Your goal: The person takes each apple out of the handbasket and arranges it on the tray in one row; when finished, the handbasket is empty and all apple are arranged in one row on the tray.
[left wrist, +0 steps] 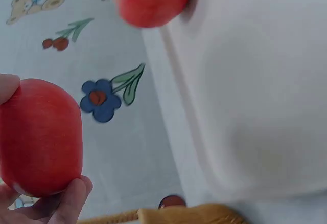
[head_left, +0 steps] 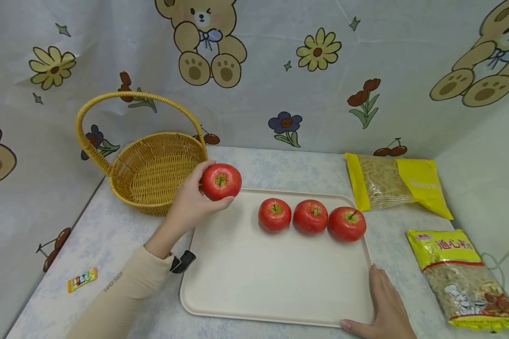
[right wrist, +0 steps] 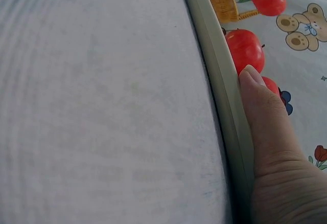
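Note:
In the head view my left hand (head_left: 197, 195) grips a red apple (head_left: 222, 181), raised over the tray's back left corner, close to the wicker basket (head_left: 161, 136). The left wrist view shows this apple (left wrist: 41, 138) between thumb and fingers. Three more red apples, a left one (head_left: 275, 215), a middle one (head_left: 310, 217) and a right one (head_left: 347, 224), sit in a row on the white tray (head_left: 275, 278). My right hand (head_left: 383, 308) rests against the tray's front right corner, fingers extended. Its thumb (right wrist: 271, 127) touches the rim in the right wrist view.
A yellow bag of dry food (head_left: 400, 183) lies at the back right. Another bag of pasta (head_left: 466, 278) lies to the right of the tray. A small colourful packet (head_left: 82, 280) is at the left. A printed cloth (head_left: 271, 56) hangs behind the table.

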### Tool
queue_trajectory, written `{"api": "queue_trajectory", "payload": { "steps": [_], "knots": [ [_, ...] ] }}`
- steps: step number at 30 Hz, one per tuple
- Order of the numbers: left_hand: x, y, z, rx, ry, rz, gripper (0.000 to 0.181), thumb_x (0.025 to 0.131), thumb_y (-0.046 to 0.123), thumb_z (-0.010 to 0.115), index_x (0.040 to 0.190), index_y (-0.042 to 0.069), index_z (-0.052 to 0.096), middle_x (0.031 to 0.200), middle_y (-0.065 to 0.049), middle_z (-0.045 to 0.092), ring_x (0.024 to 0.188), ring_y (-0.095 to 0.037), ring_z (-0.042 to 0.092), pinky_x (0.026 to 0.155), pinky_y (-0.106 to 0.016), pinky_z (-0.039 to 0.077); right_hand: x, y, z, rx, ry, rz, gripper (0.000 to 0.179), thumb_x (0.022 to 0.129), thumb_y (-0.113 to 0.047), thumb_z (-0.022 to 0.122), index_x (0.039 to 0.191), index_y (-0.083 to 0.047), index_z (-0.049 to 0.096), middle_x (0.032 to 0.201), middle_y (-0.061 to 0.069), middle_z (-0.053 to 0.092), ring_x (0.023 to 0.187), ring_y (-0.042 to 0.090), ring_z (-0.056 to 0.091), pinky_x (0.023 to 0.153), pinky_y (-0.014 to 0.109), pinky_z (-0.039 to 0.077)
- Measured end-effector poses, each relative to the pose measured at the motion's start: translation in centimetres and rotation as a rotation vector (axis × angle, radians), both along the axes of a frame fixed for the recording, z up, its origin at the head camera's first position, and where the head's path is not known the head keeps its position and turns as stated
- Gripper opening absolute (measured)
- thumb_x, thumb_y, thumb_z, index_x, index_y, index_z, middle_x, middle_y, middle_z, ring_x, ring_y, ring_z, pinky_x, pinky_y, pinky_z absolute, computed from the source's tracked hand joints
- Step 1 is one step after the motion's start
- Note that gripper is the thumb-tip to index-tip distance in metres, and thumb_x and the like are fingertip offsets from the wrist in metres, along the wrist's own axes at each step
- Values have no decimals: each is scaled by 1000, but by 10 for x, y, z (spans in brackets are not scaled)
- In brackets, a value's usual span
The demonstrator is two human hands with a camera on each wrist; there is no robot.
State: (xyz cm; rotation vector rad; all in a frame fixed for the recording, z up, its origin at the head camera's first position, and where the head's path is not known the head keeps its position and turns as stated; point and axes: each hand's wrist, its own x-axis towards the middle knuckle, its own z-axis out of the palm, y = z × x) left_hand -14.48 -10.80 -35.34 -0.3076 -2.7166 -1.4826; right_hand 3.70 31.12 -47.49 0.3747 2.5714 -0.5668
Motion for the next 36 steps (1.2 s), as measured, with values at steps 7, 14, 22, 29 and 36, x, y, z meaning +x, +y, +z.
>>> {"api": "queue_trajectory", "payload": {
  "steps": [7, 14, 22, 29, 36],
  "knots": [
    [7, 15, -30, -43, -100, -45, 86, 75, 35, 85, 146, 20, 41, 137, -5, 55, 122, -25, 57, 93, -47, 55, 0, 1, -1, 1, 5, 0, 156, 57, -81, 74, 154, -7, -23, 162, 29, -9, 145, 54, 4, 107, 75, 13],
    [9, 17, -55, -80, -141, -79, 82, 75, 34, 84, 144, 18, 43, 133, -2, 55, 117, -22, 59, 94, -45, 54, 1, 2, -2, 2, 17, 13, 155, 58, -81, 73, 154, -6, -22, 162, 30, -7, 145, 54, 5, 108, 75, 13],
    [7, 17, -70, -52, -187, -78, 81, 74, 31, 85, 142, 17, 44, 130, -1, 57, 112, -21, 61, 95, -42, 53, 1, 2, -3, 0, 10, 7, 156, 57, -81, 74, 154, -6, -23, 162, 31, -8, 145, 55, 5, 108, 75, 13],
    [8, 21, -76, -69, -204, -75, 80, 74, 31, 85, 141, 17, 44, 126, -2, 60, 107, -20, 62, 92, -39, 54, 1, 1, -3, -4, 7, 2, 157, 56, -81, 74, 154, -6, -23, 162, 30, -8, 145, 54, 4, 108, 75, 12],
    [8, 22, -80, -65, -200, -80, 81, 76, 31, 84, 143, 17, 41, 130, -2, 58, 112, -20, 60, 95, -41, 53, -1, 1, -2, -3, -12, -4, 156, 56, -81, 73, 154, -7, -23, 162, 30, -8, 146, 54, 3, 108, 75, 13]
  ]
}}
